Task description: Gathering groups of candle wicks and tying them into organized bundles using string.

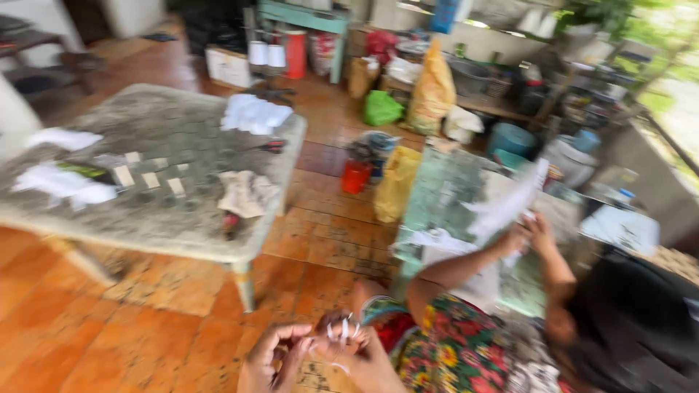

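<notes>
down at the bottom edge, the left hand (271, 360) and right hand (358, 356) meet, fingers curled and pinching a small dark thing with white bits (342, 329) between the fingertips; blur hides what it is, so the work looks mid-way rather than finished, with the piece held up and not set down anywhere

just right of the fingers a second person in a flowered dress (451, 349) holds up a white sheet (510, 207) over a pale green board (437, 196)

left and beyond the fingers stands a worn grey table (182, 218) carrying white cloths (253, 114), small paper squares (151, 180) and red-handled scissors (272, 146), on an orange tiled floor (65, 342)

farthest off, a red bucket (355, 177), yellow sack (433, 91) and cluttered shelves (510, 102)
</notes>
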